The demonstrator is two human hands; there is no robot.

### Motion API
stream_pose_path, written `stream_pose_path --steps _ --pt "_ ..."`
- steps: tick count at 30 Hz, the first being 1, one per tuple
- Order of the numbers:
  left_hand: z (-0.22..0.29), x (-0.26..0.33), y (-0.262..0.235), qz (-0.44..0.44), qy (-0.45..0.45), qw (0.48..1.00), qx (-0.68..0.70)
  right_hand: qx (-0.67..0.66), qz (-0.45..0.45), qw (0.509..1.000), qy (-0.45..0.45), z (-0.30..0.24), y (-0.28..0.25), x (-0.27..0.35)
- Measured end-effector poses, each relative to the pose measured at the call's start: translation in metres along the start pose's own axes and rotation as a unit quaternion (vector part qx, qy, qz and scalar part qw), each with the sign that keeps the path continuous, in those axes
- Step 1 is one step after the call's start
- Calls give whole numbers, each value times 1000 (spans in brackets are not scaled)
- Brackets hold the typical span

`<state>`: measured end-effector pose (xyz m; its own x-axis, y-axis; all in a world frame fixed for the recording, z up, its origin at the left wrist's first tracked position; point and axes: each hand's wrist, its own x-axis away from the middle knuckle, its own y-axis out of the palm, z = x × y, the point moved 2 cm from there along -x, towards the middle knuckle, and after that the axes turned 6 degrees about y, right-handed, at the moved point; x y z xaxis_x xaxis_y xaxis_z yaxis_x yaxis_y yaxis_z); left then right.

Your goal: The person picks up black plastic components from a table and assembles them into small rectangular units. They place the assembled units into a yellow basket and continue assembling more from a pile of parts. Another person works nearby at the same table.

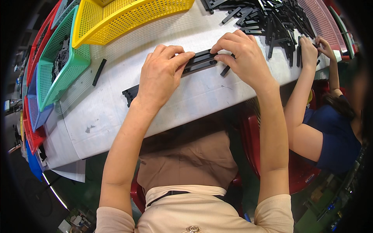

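Both my hands are over the white-covered table, at a pair of long black plastic strips (202, 58) lying side by side. My left hand (160, 73) is closed around the strips' left end, thumb and forefinger pressed together there. My right hand (245, 56) pinches their right end between thumb and fingers. A black piece with a notched end (130, 95) sticks out beside my left wrist; my hand hides whether it joins the strips. Just under my right fingers lies a short black strip (225, 70).
Loose black strips (248, 17) form a heap at the far right. A yellow basket (134, 23) stands at the far side, a green basket (79, 58) with black parts at left. One strip (99, 72) lies near it. At right, a co-worker's hands (309, 52) handle strips.
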<state>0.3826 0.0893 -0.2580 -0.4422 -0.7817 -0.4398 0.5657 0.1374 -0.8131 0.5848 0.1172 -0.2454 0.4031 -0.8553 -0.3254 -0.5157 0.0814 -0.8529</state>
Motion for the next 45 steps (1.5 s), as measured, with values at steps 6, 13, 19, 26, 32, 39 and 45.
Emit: stream_pose_path --steps 6,13,19,26,32,39,45 --pt "-10 -5 3 21 12 999 -38 20 -6 1000 -7 1 2 -3" --pt "-9 -6 1 15 -27 999 17 38 -12 999 0 -2 1 -3" --pt "-14 -8 -1 0 -18 999 -51 22 0 1000 -2 -4 1 0" --pt "-11 -5 -7 64 -3 997 -53 33 -5 999 -4 -1 4 -2" --pt "12 9 3 -29 66 994 -80 21 -12 1000 11 0 5 -1" --pt "13 26 -10 -37 45 987 -152 24 -15 1000 1 0 4 -1" --pt "4 24 -14 6 -17 997 -69 44 -24 998 -28 0 1 -4"
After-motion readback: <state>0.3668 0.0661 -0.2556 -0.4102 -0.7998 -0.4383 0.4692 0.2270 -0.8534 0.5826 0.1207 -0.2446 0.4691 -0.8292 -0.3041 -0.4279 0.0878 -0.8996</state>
